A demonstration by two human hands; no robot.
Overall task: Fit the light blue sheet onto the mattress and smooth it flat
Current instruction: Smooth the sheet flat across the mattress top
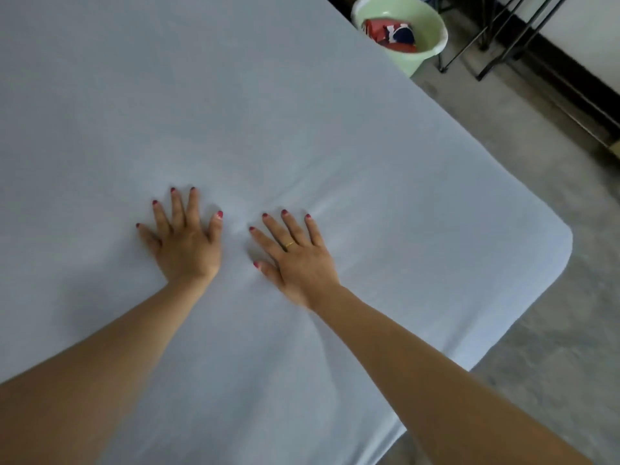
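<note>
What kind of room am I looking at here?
Probably a plain bedroom or dorm room: a mattress under a light blue sheet, a green bucket of bundled cloth on a bare concrete floor, and a black metal rack.

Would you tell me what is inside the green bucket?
The bucket holds crumpled red, white and navy packaging or cloth. Its rim hides whatever lies beneath.
</note>
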